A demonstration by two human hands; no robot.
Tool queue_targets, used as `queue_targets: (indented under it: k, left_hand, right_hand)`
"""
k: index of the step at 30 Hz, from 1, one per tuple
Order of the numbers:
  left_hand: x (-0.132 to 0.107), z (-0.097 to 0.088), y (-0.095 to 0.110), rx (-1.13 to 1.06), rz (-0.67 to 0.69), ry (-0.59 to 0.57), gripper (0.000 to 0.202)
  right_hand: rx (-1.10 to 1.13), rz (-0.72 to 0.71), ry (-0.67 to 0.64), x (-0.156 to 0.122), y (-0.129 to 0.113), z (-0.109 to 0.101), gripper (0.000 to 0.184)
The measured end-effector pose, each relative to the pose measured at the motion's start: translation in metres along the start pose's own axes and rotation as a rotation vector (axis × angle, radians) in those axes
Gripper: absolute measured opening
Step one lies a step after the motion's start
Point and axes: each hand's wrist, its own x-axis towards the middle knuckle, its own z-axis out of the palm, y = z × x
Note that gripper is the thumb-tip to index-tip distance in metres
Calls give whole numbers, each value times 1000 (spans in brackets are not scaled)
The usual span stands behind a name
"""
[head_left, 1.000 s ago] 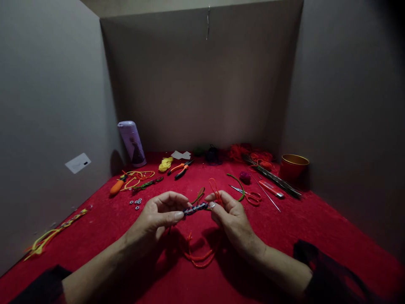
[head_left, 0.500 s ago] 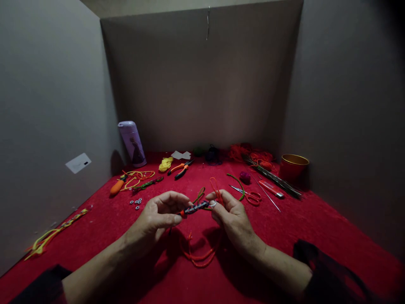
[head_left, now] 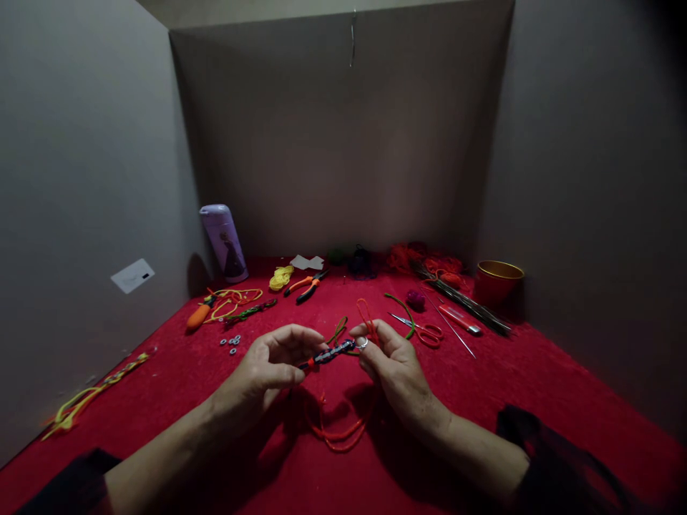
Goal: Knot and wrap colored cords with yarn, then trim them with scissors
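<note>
Left hand (head_left: 273, 363), curled narrow, holds the left end of a dark braid (head_left: 333, 352); right hand (head_left: 394, 368), finger and thumb pinched, grips the ring (head_left: 362, 342) at its right end.

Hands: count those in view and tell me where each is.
2: left hand at the left end of the dark braid, right hand at the silver ring by its other end.

One may pass over the red cloth (head_left: 515, 379) between the right forearm (head_left: 475, 438) and the right wall (head_left: 590, 286), whereas beyond the right hand (head_left: 400, 368) the scissors (head_left: 417, 329) and the red cutter (head_left: 460, 320) obstruct the way.
</note>
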Motion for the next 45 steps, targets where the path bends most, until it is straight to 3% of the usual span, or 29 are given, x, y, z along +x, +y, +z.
queue_targets:
  k: [8,14,23,32,45]
  left_hand:
    - [-1,3,1,-4,-12,-19,42]
    - [-2,8,3,96,-44,44,29]
    - [1,6,-2,103,-82,24,22]
    - [1,3,-11,61,-126,-35,31]
    - [4,-2,-13,74,-79,-71,34]
  right_hand:
    - [3,3,28,0,-2,0,18]
    - [-14,-11,18,0,0,0,18]
    - [-7,-12,-6,0,2,-1,18]
    - [-17,-33,-62,-1,3,0,16]
    - [-20,9,-85,-2,4,-1,25]
